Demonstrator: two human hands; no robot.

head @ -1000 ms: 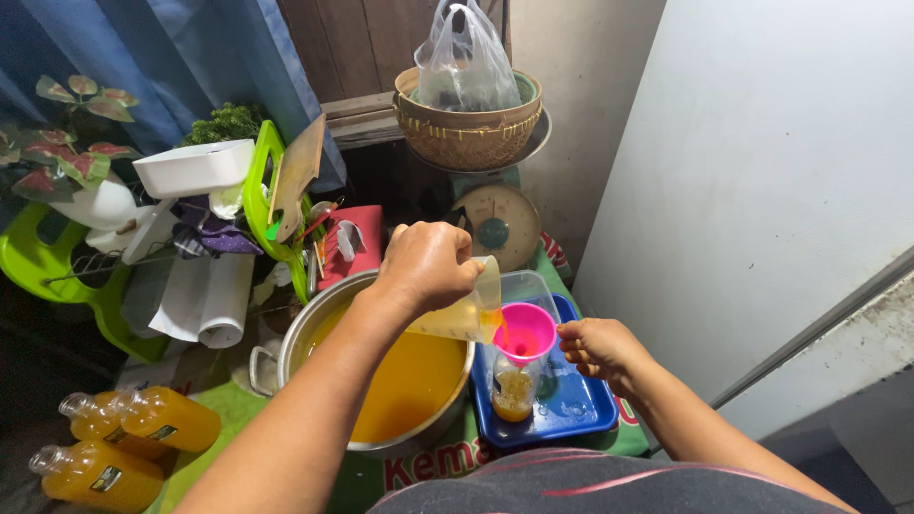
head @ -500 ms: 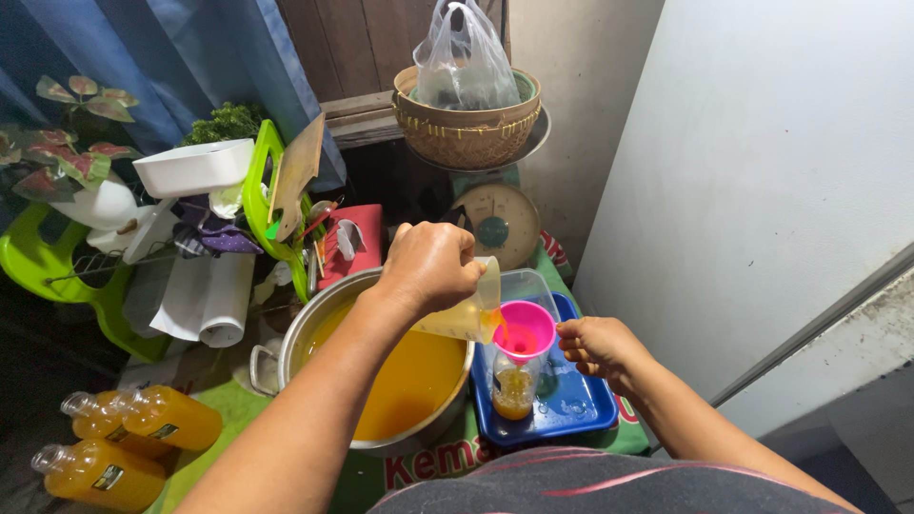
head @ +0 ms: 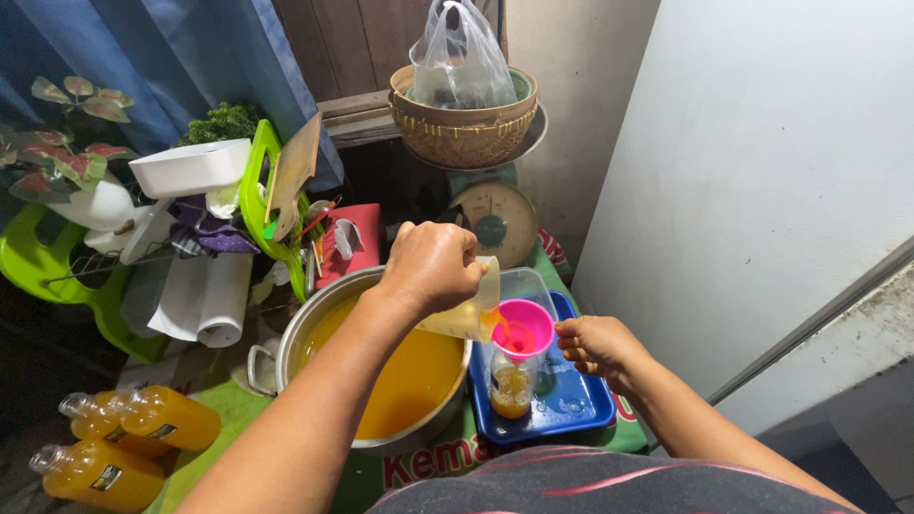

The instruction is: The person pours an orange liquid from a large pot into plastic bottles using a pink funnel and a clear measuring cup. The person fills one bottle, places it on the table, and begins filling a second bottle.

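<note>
My left hand (head: 433, 266) grips a clear plastic jug (head: 469, 315) tilted over a pink funnel (head: 526, 328), and orange liquid runs from its spout into the funnel. The funnel sits in the neck of a small clear bottle (head: 511, 386), partly filled with orange liquid, standing on a blue tray (head: 571, 405). My right hand (head: 595, 345) rests with curled fingers just right of the funnel, touching its rim or very close to it. Left of the tray stands a large metal pot (head: 300, 333) full of orange liquid.
Three filled orange bottles (head: 143, 428) lie at the lower left. Behind the pot are a red box (head: 350, 243), a paper roll (head: 219, 305), a green rack (head: 255, 195) and plants. A weighing scale (head: 495, 224) carries a woven basket (head: 464, 128) with a plastic bag. A white wall (head: 762, 171) stands right.
Almost nothing differs: the jug stays tilted over the funnel and the orange liquid keeps flowing. Both hands hold their places.
</note>
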